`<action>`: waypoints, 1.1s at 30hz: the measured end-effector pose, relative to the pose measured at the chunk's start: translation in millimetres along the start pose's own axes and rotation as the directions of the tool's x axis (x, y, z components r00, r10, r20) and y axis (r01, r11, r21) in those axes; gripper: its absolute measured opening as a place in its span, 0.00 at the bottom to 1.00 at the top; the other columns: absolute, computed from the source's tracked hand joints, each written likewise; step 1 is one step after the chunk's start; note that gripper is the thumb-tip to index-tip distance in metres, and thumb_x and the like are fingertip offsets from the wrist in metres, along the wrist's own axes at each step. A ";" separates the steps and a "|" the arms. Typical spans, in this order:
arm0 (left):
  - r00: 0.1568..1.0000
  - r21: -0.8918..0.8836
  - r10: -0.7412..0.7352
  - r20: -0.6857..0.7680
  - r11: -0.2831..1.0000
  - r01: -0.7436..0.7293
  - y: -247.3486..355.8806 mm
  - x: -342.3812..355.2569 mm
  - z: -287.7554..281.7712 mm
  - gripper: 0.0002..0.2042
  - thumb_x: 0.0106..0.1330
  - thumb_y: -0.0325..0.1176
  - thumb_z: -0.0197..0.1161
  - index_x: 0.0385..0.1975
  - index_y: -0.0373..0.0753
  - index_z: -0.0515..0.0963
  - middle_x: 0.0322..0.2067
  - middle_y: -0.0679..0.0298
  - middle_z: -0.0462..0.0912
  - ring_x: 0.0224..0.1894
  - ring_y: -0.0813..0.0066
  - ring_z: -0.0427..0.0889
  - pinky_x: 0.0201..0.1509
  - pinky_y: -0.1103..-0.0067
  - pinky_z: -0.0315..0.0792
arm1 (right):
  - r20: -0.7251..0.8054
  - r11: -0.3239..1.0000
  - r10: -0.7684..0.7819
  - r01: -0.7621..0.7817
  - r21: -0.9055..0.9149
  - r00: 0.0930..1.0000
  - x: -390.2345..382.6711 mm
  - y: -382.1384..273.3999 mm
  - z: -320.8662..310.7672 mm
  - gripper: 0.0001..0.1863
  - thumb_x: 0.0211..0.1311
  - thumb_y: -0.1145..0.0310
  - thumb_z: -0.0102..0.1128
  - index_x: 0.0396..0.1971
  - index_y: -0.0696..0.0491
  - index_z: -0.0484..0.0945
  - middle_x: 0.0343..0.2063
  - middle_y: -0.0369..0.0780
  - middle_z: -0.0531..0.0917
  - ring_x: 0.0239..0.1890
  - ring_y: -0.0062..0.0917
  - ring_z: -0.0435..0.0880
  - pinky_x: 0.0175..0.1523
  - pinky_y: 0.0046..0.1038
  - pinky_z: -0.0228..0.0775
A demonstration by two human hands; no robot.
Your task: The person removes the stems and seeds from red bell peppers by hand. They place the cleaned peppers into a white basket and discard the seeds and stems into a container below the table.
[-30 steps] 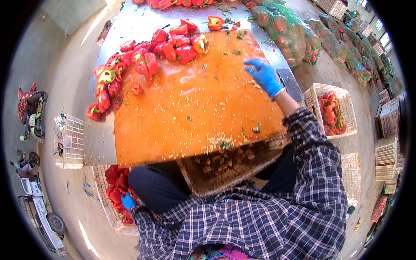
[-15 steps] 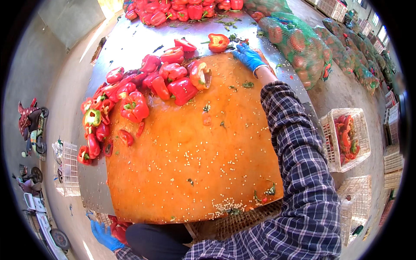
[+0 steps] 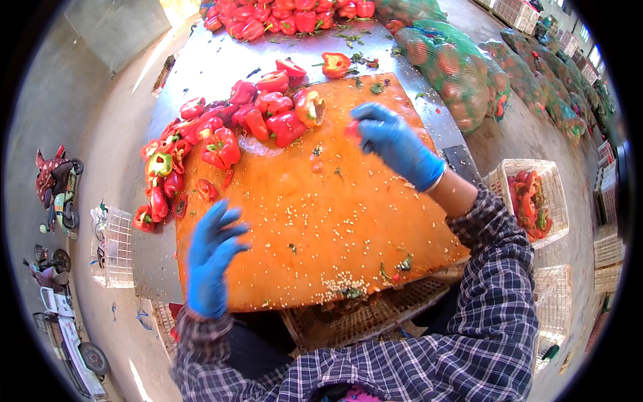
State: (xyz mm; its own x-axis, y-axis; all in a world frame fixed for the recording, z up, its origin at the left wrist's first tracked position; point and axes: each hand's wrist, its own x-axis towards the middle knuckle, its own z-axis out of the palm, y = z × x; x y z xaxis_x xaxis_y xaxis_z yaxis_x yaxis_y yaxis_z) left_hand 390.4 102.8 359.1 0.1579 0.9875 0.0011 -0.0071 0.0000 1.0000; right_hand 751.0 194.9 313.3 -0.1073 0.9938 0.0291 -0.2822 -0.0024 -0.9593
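My right hand [image 3: 400, 147], in a blue glove, is raised over the right part of the orange cutting board [image 3: 321, 228]. Its fingertips are closed on a small red piece [image 3: 353, 129], which looks like a bit of pepper. Over the board's left near edge hovers my left hand [image 3: 214, 258], also blue-gloved, fingers apart and holding nothing. Cut red peppers [image 3: 221, 149] lie heaped along the board's left and far-left edges. A halved pepper [image 3: 335, 65] rests beyond the far edge. Pale seeds and green scraps [image 3: 351, 293] are scattered across the board.
Whole red peppers [image 3: 288, 17] are piled at the metal table's far end. Green net sacks [image 3: 449, 74] stand along its right side. A crate [image 3: 536, 201] of cut peppers sits on the floor at right. Another crate [image 3: 375, 321] is below the board's near edge.
My right hand has drawn back from the board's far edge and now pinches a small red piece. My left hand has risen from beside the peppers below the table to above the board.
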 end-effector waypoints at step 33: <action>0.892 0.779 0.238 0.385 0.435 -0.452 -141.8 61.8 1.1 0.11 0.62 0.33 0.66 0.44 0.51 0.83 0.25 0.62 0.76 0.24 0.61 0.79 0.25 0.71 0.72 | 0.017 0.995 -0.085 0.084 0.056 0.996 130.1 21.1 -116.0 0.23 0.72 0.64 0.54 0.63 0.55 0.70 0.45 0.40 0.83 0.42 0.21 0.83 0.46 0.20 0.77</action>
State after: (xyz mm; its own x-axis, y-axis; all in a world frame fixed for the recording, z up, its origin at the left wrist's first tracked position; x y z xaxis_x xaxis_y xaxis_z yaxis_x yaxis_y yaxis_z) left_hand 402.3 163.6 217.3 0.5191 0.8199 0.2416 0.6943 -0.5693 0.4402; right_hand 841.7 337.0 264.3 -0.0995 0.9884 0.1150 -0.3434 0.0744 -0.9362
